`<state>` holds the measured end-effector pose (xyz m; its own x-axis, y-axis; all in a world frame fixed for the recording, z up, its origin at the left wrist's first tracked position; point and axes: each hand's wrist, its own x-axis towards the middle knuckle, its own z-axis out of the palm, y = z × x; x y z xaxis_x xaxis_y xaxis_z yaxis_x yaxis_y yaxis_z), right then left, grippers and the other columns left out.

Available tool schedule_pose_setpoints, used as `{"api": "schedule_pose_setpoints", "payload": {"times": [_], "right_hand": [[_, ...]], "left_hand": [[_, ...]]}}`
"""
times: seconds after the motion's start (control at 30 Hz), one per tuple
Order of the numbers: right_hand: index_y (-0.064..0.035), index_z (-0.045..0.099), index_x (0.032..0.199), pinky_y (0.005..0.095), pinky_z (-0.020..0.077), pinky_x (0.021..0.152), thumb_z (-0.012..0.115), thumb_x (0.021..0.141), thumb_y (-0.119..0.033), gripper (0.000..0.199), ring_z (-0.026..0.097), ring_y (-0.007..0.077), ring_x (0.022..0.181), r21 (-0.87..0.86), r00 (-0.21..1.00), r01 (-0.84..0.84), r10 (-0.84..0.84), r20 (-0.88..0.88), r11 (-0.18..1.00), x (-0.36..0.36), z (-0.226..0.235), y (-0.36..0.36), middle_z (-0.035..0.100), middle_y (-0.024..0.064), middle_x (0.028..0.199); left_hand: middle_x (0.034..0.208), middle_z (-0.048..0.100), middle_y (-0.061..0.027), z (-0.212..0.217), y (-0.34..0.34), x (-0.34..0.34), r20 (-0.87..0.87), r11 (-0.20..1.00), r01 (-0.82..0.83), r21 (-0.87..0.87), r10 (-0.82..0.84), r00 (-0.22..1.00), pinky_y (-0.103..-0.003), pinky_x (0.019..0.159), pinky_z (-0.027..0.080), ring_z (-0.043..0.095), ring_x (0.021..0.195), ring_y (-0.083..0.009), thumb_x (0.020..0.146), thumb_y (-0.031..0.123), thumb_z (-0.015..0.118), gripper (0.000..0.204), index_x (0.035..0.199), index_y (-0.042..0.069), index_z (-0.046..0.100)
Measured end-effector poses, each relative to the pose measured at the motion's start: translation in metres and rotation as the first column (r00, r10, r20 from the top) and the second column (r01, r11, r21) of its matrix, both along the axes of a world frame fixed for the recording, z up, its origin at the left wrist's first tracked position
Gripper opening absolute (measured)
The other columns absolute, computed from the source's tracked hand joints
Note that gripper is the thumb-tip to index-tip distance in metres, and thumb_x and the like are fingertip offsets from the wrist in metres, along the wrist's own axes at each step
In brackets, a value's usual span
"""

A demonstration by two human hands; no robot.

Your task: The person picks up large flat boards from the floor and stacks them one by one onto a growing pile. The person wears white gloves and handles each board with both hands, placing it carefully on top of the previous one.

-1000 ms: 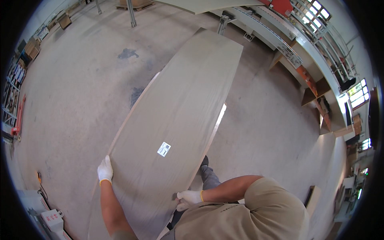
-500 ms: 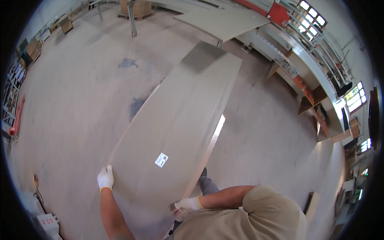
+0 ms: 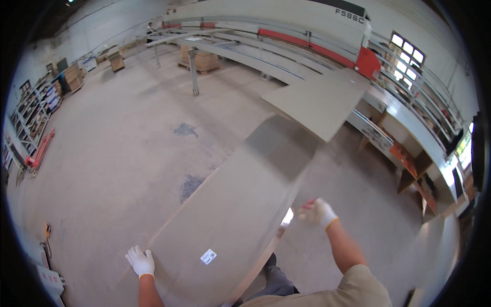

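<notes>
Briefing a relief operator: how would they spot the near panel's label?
Start with the long grey-brown panel slanting up from the lower edge. On its near part, right of the white-gloved left hand, lies the label: also white, but small, flat and straight-edged.

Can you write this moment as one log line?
gloved left hand: spread open, at left edge of long panel | gloved right hand: blurred, beside panel's right edge | white label: on panel
</notes>
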<state>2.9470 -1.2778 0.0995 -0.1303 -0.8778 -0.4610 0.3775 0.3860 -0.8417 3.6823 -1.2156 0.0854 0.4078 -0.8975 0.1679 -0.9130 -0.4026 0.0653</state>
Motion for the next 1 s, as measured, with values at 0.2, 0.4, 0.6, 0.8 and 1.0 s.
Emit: {"api": "schedule_pose_setpoints", "payload": {"times": [0.2,0.4,0.6,0.8,1.0], "right_hand": [[-0.011,0.038,0.147,0.0681,0.047,0.098,0.049,0.101,-0.056,0.066,0.053,0.0439,0.128,-0.017,0.788,0.592,-0.575,0.222,0.805,-0.068,0.131,-0.144,0.043,0.0179,0.15],[-0.0065,0.051,0.132,0.0571,0.053,0.101,0.062,0.096,-0.029,0.044,0.06,0.0365,0.123,-0.177,0.764,0.573,-0.443,0.468,0.8,-0.144,0.101,-0.185,0.06,0.016,0.133],[-0.0024,0.056,0.121,0.0536,0.0514,0.106,0.059,0.095,-0.014,0.029,0.062,0.0357,0.12,-0.081,0.747,0.594,-0.511,0.426,0.8,-0.095,0.126,-0.187,0.064,0.0171,0.127],[-0.0025,0.054,0.131,0.0523,0.0499,0.109,0.059,0.094,-0.014,0.039,0.061,0.0345,0.123,-0.169,0.767,0.409,-0.237,0.597,0.897,-0.041,0.121,-0.134,0.064,0.0132,0.13],[-0.0025,0.05,0.137,0.048,0.0481,0.109,0.061,0.091,-0.008,0.047,0.058,0.0313,0.126,-0.147,0.945,0.221,-0.174,0.278,0.964,0.045,0.107,-0.07,0.061,0.012,0.135]], "left_hand": [[0.125,0.059,-0.0239,0.028,-0.009,-0.121,-0.263,0.947,-0.109,-0.302,0.028,0.964,-0.05,0.114,0.036,0.051,0.124,-0.0407,0.086,0.017,0.068,0.043,0.121,-0.005,0.058],[0.127,0.061,-0.019,0.079,-0.102,-0.329,-0.479,0.838,0.169,-0.518,-0.448,0.755,-0.046,0.106,0.046,0.058,0.121,-0.0369,0.089,0.014,0.068,0.037,0.124,0.005,0.061],[0.149,0.051,-0.0209,0.134,-0.212,-0.533,-0.914,0.815,0.485,-0.317,-0.399,0.073,-0.042,0.115,0.036,0.049,0.138,-0.0347,0.094,0.059,0.061,0.076,0.145,0.003,0.048],[0.121,0.066,-0.01,0.18,-0.251,-0.61,-0.923,0.971,0.179,-0.162,-0.085,-0.374,-0.037,0.097,0.048,0.061,0.109,-0.0188,0.092,0.036,0.076,0.057,0.129,-0.004,0.06],[0.113,0.069,-0.0105,0.173,-0.203,-0.521,-0.754,0.959,0.003,-0.283,-0.22,-0.619,-0.036,0.089,0.054,0.066,0.098,-0.0202,0.086,0.014,0.079,0.043,0.122,-0.005,0.064]]}}
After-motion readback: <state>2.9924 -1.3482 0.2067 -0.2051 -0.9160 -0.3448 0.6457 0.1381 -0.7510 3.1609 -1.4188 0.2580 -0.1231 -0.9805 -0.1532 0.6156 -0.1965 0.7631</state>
